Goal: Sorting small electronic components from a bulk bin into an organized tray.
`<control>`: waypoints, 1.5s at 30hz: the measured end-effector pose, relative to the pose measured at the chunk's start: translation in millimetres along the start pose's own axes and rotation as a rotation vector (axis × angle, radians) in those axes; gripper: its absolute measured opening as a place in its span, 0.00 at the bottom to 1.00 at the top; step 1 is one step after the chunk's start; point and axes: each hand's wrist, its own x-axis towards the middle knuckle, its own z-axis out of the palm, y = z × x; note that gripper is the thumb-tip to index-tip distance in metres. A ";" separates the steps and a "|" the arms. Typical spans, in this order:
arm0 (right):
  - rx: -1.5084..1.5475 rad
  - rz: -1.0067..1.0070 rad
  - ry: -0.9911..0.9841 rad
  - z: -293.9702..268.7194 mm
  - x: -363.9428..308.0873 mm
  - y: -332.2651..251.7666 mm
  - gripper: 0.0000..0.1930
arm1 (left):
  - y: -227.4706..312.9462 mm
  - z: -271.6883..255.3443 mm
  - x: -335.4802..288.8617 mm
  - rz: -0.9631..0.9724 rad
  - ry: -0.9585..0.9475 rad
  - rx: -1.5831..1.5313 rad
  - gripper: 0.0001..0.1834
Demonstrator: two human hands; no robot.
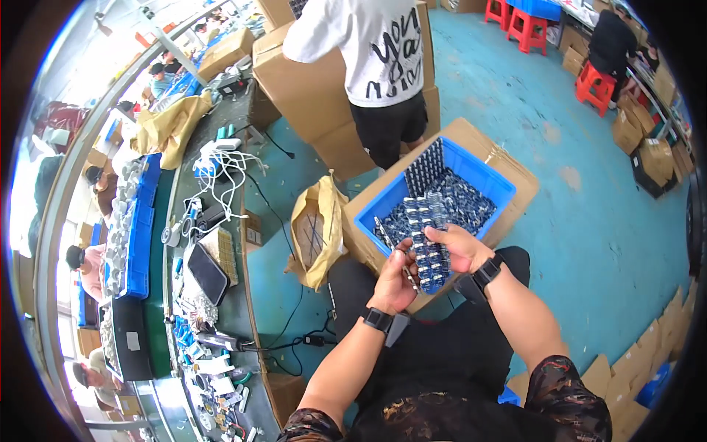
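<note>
In front of me, my left hand [395,280] and my right hand [462,248] are closed on a panel of small circuit boards [429,247], dark blue with rows of pale parts. The panel is tilted over the near side of a blue plastic bin [498,205]. A thin strip lies by my left fingers; whether it has come off the panel I cannot tell. My right thumb rests on the panel's right edge. The bin holds a heap of many small dark boards [471,202], and another panel [425,168] leans upright at its far left corner.
The bin stands on a cardboard box [519,171]. Left of it is an open brown paper bag [318,232]. A cluttered workbench [250,309] with cables, a phone [208,274] and small parts runs along my left. A person in a white shirt [368,59] stands beyond the bin, by big cartons.
</note>
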 end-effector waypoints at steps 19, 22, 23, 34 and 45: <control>-0.032 -0.077 -0.061 -14.6 7.6 10.0 0.17 | 3.8 26.6 8.5 0.134 0.003 0.209 0.17; -0.008 -0.087 0.045 27.1 1.1 1.9 0.19 | 9.1 39.6 7.6 0.235 0.077 0.307 0.21; -0.058 -0.131 0.034 23.0 -0.6 4.6 0.20 | 9.9 37.2 9.7 0.275 0.086 0.444 0.22; -0.120 -0.098 0.079 -11.4 6.3 19.8 0.22 | 3.6 33.8 8.4 0.262 0.209 1.136 0.32; -0.155 -0.184 0.058 -6.4 -0.6 15.5 0.22 | -3.2 22.8 11.9 0.238 0.253 0.639 0.18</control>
